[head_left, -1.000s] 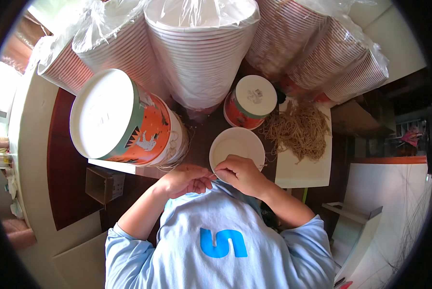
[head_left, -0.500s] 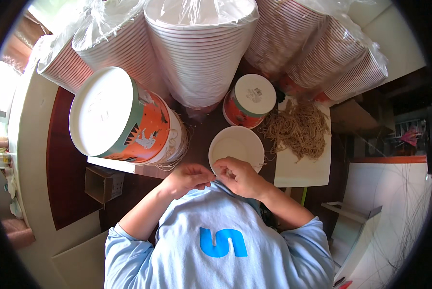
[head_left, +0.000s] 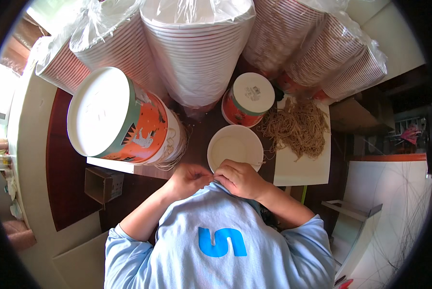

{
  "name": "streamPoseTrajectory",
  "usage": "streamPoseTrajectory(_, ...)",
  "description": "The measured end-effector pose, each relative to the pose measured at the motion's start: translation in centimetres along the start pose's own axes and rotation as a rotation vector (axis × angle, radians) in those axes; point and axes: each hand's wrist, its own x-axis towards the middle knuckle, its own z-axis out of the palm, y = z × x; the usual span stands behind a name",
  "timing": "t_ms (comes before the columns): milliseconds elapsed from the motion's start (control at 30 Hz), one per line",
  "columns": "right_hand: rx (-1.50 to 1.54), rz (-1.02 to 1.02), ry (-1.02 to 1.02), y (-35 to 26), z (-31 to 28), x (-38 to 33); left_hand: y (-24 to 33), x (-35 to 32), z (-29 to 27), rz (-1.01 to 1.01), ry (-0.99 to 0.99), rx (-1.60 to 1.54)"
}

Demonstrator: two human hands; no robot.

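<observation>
Both hands, left (head_left: 186, 179) and right (head_left: 240, 178), meeting at worktop's near edge. Fingers pinched together, on what, hidden. Bowl (head_left: 235, 148) just beyond, nearer right.

Back row: plastic-wrapped stacks of paper bowls (head_left: 196, 53), leaning toward the dark surface (head_left: 66, 168)
Left: large orange printed tub (head_left: 124, 120) on its side
Right: tangled rubber bands (head_left: 298, 127) on white board (head_left: 302, 168)
Lower left: small cardboard box (head_left: 103, 184)

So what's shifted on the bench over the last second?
Very little. Both hands, left hand and right hand, remain bunched together at the near rim of the white lid; only the fingers shifted slightly. The capped cup and rubber bands haven't moved.
</observation>
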Motion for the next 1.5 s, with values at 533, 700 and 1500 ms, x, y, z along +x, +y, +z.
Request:
streamPoseTrajectory(533,0.435,0.507,0.095,5.8,1.8,0.6,-1.0,4.2,-0.1,0.758,0.337,1.166)
streamPoseTrajectory(700,0.196,0.563,0.127,7.5,1.8,1.9,-3.3,5.9,-1.1,0.606,0.462,0.872)
streamPoseTrajectory(1500,0.114,0.541,0.254,8.9,4.3,2.2,-2.9,7.6,-1.8,0.391,0.453,0.649)
